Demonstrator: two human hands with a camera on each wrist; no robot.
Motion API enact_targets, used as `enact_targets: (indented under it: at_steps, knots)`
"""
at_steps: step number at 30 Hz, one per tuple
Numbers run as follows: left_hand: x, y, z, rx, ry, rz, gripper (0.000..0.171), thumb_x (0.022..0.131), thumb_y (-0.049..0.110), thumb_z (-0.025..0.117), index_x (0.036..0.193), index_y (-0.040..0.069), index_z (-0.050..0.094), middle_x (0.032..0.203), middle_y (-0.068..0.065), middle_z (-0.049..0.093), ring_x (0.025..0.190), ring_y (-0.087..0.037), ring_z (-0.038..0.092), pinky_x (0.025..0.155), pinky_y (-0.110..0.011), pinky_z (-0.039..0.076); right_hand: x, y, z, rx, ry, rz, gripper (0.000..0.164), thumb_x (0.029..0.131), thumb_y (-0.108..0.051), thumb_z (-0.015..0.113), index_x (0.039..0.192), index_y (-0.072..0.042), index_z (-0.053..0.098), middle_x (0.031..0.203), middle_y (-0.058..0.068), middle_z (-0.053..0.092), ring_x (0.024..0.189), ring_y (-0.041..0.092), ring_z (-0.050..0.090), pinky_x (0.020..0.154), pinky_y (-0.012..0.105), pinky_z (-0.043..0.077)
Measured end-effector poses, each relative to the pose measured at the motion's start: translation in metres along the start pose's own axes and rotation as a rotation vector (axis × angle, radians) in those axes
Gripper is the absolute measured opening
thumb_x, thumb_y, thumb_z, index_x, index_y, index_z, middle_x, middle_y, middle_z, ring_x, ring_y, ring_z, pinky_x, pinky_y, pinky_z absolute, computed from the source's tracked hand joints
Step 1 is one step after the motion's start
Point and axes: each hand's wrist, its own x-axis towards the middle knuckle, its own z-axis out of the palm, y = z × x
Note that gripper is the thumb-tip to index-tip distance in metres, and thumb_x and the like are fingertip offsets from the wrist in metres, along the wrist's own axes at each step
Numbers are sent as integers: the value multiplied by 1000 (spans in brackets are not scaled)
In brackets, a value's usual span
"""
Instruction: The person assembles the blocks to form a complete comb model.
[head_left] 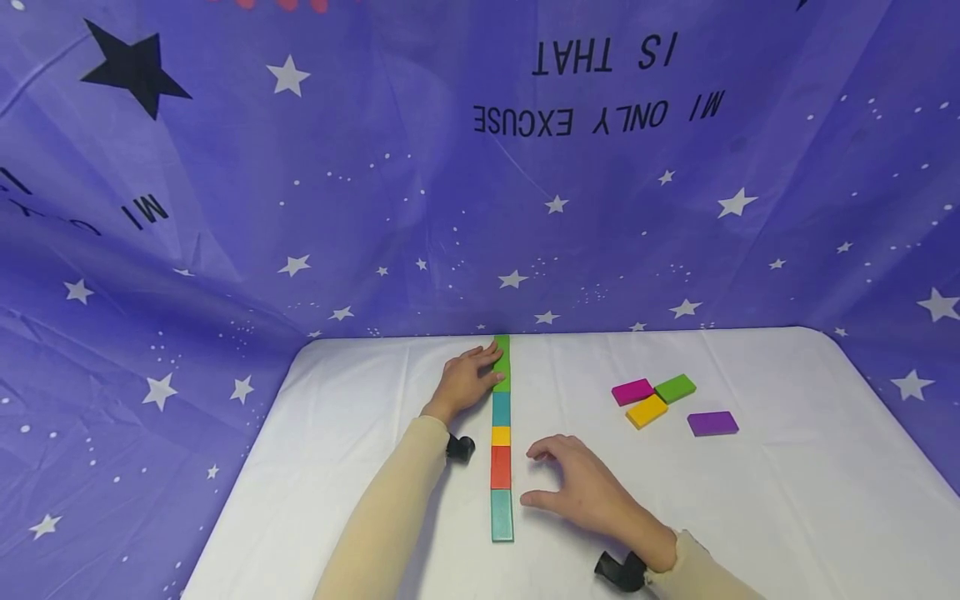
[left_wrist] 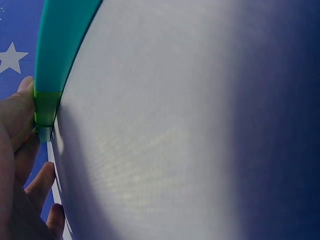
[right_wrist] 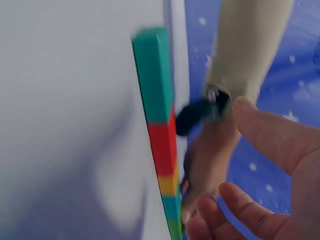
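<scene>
A straight row of coloured blocks runs from the table's far edge toward me. Nearest is a teal block [head_left: 502,515], followed by a red block [head_left: 500,467], a yellow block [head_left: 501,436], a blue block [head_left: 501,408] and a green part [head_left: 504,380] at the far end. My left hand [head_left: 467,380] touches that green end from the left, its fingers extended along and over the edge. Right of the row, beside the red and teal blocks, my right hand [head_left: 588,487] holds nothing; thumb and fingers are spread apart, facing the row.
At the right lie four-sided loose blocks: a magenta one [head_left: 632,392], a green one [head_left: 676,388] and a yellow one [head_left: 647,412] close together, with a purple one [head_left: 713,423] apart. A purple starry cloth [head_left: 420,208] hangs behind the white table [head_left: 825,483].
</scene>
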Motion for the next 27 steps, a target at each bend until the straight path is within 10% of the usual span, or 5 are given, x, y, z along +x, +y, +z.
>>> enact_targets:
  at_steps: [27]
  knots:
    - [1, -2, 1, 17, -8, -4, 51, 99, 35, 63, 145, 15, 55, 156, 5, 43, 145, -23, 38, 113, -52, 29, 22, 83, -92, 58, 269, 118, 58, 83, -39, 83, 126, -4, 63, 113, 18, 68, 97, 32, 65, 79, 41, 54]
